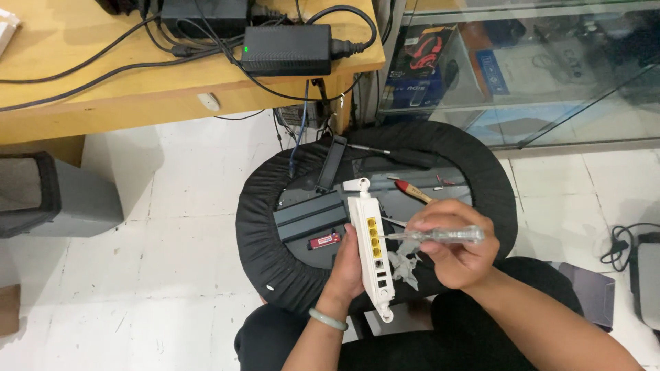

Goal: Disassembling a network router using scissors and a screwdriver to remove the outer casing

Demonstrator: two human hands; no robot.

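Observation:
My left hand (349, 264) grips a white router (372, 249) from below, holding it on edge with its row of yellow ports facing right. My right hand (455, 246) holds a clear-handled screwdriver (440, 235), its thin shaft pointing left at the yellow ports. A pale bangle sits on my left wrist. Both hands hover over a round black stool (268, 254) whose seat serves as a work surface.
On the stool lie a dark grey panel (309, 216), a small red stick-shaped device (324, 241), a black bar (331, 163), a red-handled tool (411, 191) and a black screwdriver (402, 156). A wooden desk (103, 96) with a black power adapter (287, 49) and cables stands behind, a glass cabinet (522, 69) at right.

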